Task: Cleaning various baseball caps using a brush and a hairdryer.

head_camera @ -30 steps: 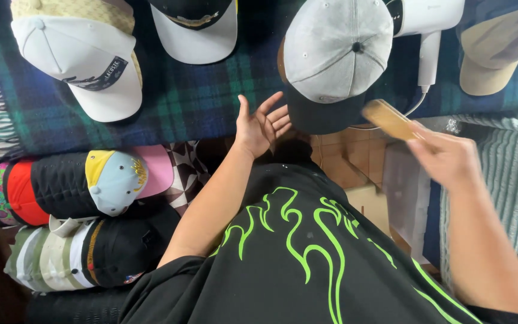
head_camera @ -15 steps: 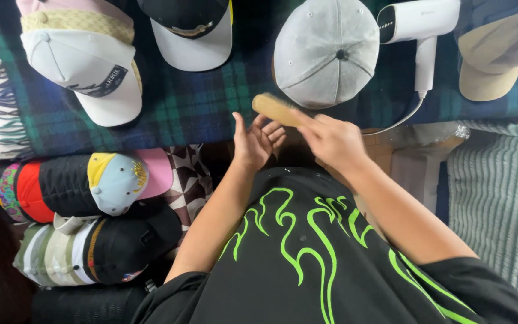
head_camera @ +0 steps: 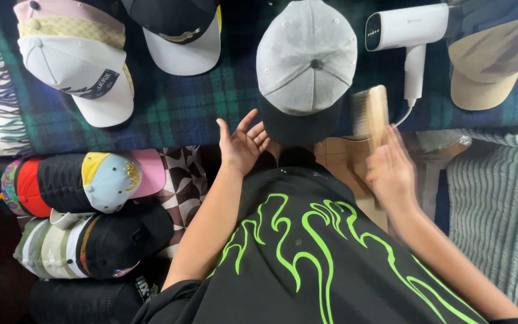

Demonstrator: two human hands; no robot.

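Wooden brush (head_camera: 371, 114), blurred, stands upright in the closed fingers of the right hand (head_camera: 391, 171), just at 3 o'clock of the grey cap (head_camera: 306, 66) with a dark brim. The left hand (head_camera: 241, 144) lies open, palm up, empty, at 7 o'clock of that cap on the plaid blanket (head_camera: 193, 102). A white handheld steamer (head_camera: 407, 30) lies at 12 o'clock of the brush.
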